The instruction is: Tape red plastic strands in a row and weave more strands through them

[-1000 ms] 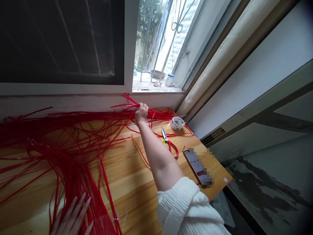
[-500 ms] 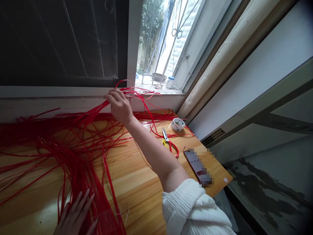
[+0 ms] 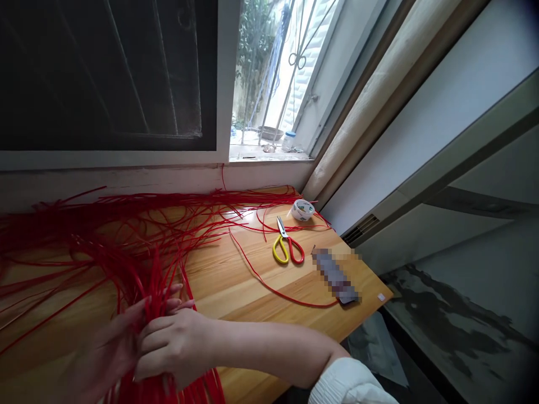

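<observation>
A thick bundle of long, thin red strands (image 3: 197, 390) runs to the near edge of the wooden table. My right hand (image 3: 179, 345) is closed round strands of it, knuckles up and fingers curled. Facing it from the left, my left hand (image 3: 113, 345) is partly blurred. Its thumb lies along the front of the strands and fingertips show on their far side, so it grips the same bunch. The strand ends stick up above both hands. Farther back, more loose red strands (image 3: 168, 201) lie tangled along the wall.
Scissors (image 3: 284, 247) with one yellow and one red handle lie right of the strands. Behind them stands a roll of tape (image 3: 303, 210). A pixelated phone (image 3: 337, 278) is near the table's right edge. One red strand (image 3: 269, 289) curves towards it. A barred window (image 3: 273, 84) is behind.
My right hand has come down from the window sill to the bundle, bringing strands with it. My left hand, flat on the bundle before, now closes round strands beside it.
</observation>
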Demonstrator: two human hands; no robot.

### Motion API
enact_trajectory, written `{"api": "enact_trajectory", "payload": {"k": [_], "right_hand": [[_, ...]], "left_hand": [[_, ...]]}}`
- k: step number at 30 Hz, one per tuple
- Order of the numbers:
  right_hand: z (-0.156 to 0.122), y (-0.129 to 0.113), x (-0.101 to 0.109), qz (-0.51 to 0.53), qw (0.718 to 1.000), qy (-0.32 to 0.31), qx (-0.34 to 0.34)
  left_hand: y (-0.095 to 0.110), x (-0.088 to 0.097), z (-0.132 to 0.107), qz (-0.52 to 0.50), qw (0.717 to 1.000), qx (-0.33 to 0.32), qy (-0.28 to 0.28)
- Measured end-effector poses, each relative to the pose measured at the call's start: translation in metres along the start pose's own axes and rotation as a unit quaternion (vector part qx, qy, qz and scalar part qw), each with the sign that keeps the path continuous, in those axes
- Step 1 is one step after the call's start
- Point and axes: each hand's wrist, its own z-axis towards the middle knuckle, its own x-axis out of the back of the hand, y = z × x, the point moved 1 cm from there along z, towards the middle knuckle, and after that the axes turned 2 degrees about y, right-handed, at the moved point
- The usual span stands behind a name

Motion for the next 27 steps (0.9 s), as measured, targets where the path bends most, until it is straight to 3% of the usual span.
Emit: {"api": "enact_trajectory", "payload": {"k": [1, 3, 5, 6, 7, 9, 11, 14, 17, 20, 24, 27], "right_hand": [[-0.008, -0.003, -0.003, 0.018, 1.0, -0.005, -0.019], [-0.025, -0.009, -0.004, 0.043, 0.996, 0.024, -0.072], [-0.041, -0.014, 0.0, 0.07, 0.98, 0.108, -0.155], [-0.048, -0.014, 0.002, 0.091, 0.958, 0.171, -0.212], [-0.054, -0.014, 0.005, 0.118, 0.923, 0.243, -0.272], [-0.062, -0.01, 0.007, 0.211, 0.822, 0.376, -0.372], [-0.061, -0.003, 0.005, 0.364, 0.71, 0.438, -0.414], [-0.052, 0.006, -0.001, 0.605, 0.576, 0.391, -0.386], [-0.047, 0.011, -0.004, 0.736, 0.495, 0.329, -0.325], [-0.048, 0.014, 0.004, 0.808, 0.455, 0.258, -0.271], [-0.045, 0.022, 0.022, 0.829, 0.44, 0.226, -0.261], [-0.037, 0.034, 0.029, 0.822, 0.412, 0.267, -0.287]], "left_hand": [[0.002, -0.008, 0.012, -0.035, 0.999, 0.023, -0.012], [0.007, -0.022, 0.031, -0.236, 0.96, 0.146, -0.03], [0.018, -0.027, 0.043, -0.345, 0.922, 0.176, -0.004], [0.024, -0.027, 0.047, -0.375, 0.913, 0.163, 0.016], [0.03, -0.026, 0.049, -0.389, 0.909, 0.147, 0.03], [0.042, -0.025, 0.052, -0.39, 0.913, 0.111, 0.039], [0.053, -0.028, 0.053, -0.375, 0.923, 0.086, 0.026], [0.064, -0.039, 0.052, -0.356, 0.928, 0.106, -0.039], [0.07, -0.046, 0.047, -0.326, 0.917, 0.175, -0.147], [0.069, -0.045, 0.039, -0.294, 0.904, 0.192, -0.244], [0.056, -0.048, 0.031, -0.267, 0.865, 0.216, -0.365], [0.043, -0.058, 0.031, -0.286, 0.861, 0.224, -0.357]]}}
